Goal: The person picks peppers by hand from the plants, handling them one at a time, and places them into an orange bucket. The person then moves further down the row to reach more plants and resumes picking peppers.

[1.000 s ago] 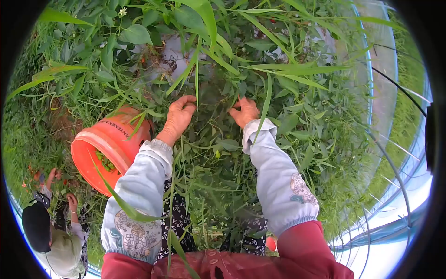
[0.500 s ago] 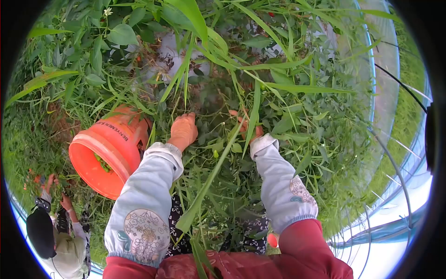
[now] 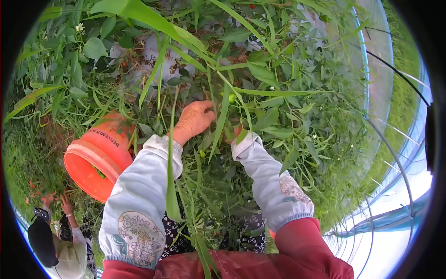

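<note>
My left hand (image 3: 194,121) is among the pepper plants, its fingers curled inward at the stems. Whatever lies within those fingers is hidden. Close by on the right, my right hand (image 3: 232,134) is mostly covered by leaves, so its fingers do not show. A light green pepper (image 3: 231,98) hangs just above the two hands. Lower down, a smaller green pepper (image 3: 202,153) shows among the foliage. Long grass blades (image 3: 220,123) cross in front of my hands.
An orange bucket (image 3: 100,149) lies tilted on the left, with some green peppers (image 3: 98,172) inside. Another person (image 3: 60,246) works at the lower left, hands in the plants. Plastic sheeting (image 3: 378,69) and hoops (image 3: 395,162) run along the right.
My left hand has moved right and my right hand left, so they are now closer together. The right hand has sunk further behind leaves. The view has shifted slightly.
</note>
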{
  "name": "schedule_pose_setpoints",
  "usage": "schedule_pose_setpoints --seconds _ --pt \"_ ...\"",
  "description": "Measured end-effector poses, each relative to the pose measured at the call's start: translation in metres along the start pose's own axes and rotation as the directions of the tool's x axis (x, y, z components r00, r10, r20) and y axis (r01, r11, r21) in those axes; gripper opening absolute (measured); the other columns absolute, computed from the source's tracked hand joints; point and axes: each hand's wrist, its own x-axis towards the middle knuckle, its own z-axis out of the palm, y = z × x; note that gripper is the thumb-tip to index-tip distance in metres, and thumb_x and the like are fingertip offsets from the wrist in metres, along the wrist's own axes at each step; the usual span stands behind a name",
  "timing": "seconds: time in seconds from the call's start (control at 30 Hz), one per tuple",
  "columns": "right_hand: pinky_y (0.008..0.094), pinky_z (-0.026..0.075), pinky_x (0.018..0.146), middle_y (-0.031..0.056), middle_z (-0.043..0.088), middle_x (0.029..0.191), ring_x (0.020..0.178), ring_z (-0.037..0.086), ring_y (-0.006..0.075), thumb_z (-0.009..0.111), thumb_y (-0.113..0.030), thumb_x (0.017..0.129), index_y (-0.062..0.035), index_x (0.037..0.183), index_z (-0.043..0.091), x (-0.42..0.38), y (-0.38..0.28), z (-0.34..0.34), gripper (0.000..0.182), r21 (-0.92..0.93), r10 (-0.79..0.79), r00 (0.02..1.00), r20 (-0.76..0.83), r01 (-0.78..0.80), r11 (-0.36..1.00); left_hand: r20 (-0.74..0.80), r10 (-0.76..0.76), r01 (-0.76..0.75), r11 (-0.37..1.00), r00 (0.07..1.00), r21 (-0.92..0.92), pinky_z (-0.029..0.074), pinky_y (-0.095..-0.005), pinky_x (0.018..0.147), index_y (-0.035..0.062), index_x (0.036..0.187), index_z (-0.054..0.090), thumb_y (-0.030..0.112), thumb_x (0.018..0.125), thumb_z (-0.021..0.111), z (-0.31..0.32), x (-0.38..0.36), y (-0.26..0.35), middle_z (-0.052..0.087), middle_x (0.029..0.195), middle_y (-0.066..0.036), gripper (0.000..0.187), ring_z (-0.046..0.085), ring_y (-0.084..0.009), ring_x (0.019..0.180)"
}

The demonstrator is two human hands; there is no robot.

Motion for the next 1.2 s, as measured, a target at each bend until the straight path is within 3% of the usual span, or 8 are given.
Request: schedule_pose_setpoints --seconds 0.07,0.13,0.33,0.47,0.57,0.73,1.07,1.2 --pt "0.032 0.045 0.09 0.0086 0.049 0.119 0.102 0.052 0.0198 0.05 -0.022 0.092 -0.0088 0.132 0.038 0.003 0.004 -0.037 0.044 0.0 -0.045 0.948 -0.314 0.047 0.999 0.027 0.005 -0.007 0.996 1.0 0.083 0.049 -0.0373 0.075 0.0123 0.098 0.066 0.018 0.076 0.055 0.003 -0.012 0.006 0.064 0.091 -0.016 0.025 0.061 -0.0335 0.082" --pt "0.0339 0.044 0.091 0.0095 0.049 0.12 0.104 0.053 0.0208 0.051 -0.025 0.091 -0.0088 0.134 0.036 0.006 0.002 -0.042 0.048 -0.26 0.013 0.993 -0.116 -0.043 0.965 -0.123 0.146 -0.14 0.989 0.982 0.056 0.049 -0.0389 0.076 0.0133 0.099 0.066 0.017 0.079 0.053 0.006 -0.028 0.007 0.064 0.093 -0.014 0.024 0.061 -0.0338 0.082" --pt "0.0345 0.045 0.09 0.011 0.049 0.121 0.104 0.053 0.0224 0.051 -0.026 0.091 -0.0089 0.134 0.037 0.011 0.01 -0.033 0.048 -0.14 0.01 0.993 -0.114 -0.026 0.99 -0.045 0.327 -0.279 0.862 0.944 0.422 0.05 -0.0398 0.068 0.0062 0.094 0.059 0.008 0.077 0.054 -0.021 -0.059 0.023 0.061 0.081 -0.014 0.018 0.06 -0.034 0.076" --pt "0.0349 0.046 0.089 0.0119 0.048 0.122 0.105 0.053 0.0235 0.051 -0.027 0.091 -0.0089 0.133 0.037 0.01 0.014 -0.029 0.048 -0.11 0.006 0.991 -0.131 -0.021 0.994 -0.259 0.518 -0.367 0.808 0.816 0.46 0.049 -0.0407 0.067 0.0047 0.096 0.059 0.005 0.073 0.06 -0.04 -0.07 0.044 0.061 0.082 -0.012 0.022 0.06 -0.032 0.077" --pt "0.0352 0.046 0.088 0.0127 0.048 0.123 0.105 0.053 0.0243 0.051 -0.027 0.091 -0.009 0.133 0.037 0.012 0.014 -0.034 0.048 -0.115 0.009 0.99 -0.14 -0.026 0.993 0.077 0.511 -0.486 0.745 0.856 0.458 0.05 -0.0415 0.067 0.006 0.104 0.056 0.006 0.071 0.062 -0.039 -0.066 0.062 0.054 0.095 -0.014 0.034 0.058 -0.0327 0.081" --pt "0.0356 0.047 0.087 0.0138 0.047 0.124 0.105 0.053 0.0256 0.051 -0.028 0.091 -0.009 0.133 0.038 0.015 0.011 -0.045 0.048 -0.135 0.015 0.99 -0.138 -0.034 0.99 0.111 0.486 -0.431 0.618 0.867 0.657 0.051 -0.0392 0.065 0.0048 0.093 0.057 0.01 0.068 0.066 -0.017 -0.071 0.056 0.05 0.084 -0.012 0.027 0.058 -0.0297 0.077" --pt "0.0366 0.048 0.085 0.0162 0.046 0.127 0.106 0.053 0.0284 0.05 -0.03 0.091 -0.0091 0.133 0.039 0.006 0.005 -0.055 0.049 -0.166 0.04 0.988 -0.151 -0.065 0.984 0.375 0.334 -0.461 0.825 0.865 0.327 0.049 -0.0388 0.057 0.0022 0.079 0.056 0.019 0.069 0.065 -0.006 -0.146 0.056 0.056 0.071 -0.012 0.021 0.059 -0.0289 0.063" --pt "0.0369 0.048 0.085 0.0172 0.045 0.128 0.106 0.053 0.0294 0.05 -0.031 0.091 -0.0092 0.133 0.039 0.003 0.003 -0.061 0.049 -0.186 0.037 0.988 -0.151 -0.066 0.98 0.146 0.106 -0.087 0.987 0.984 -0.134 0.046 -0.0293 0.058 0.0041 0.085 0.059 0.015 0.075 0.062 -0.044 -0.114 0.031 0.059 0.066 -0.008 0.015 0.059 -0.0153 0.061"
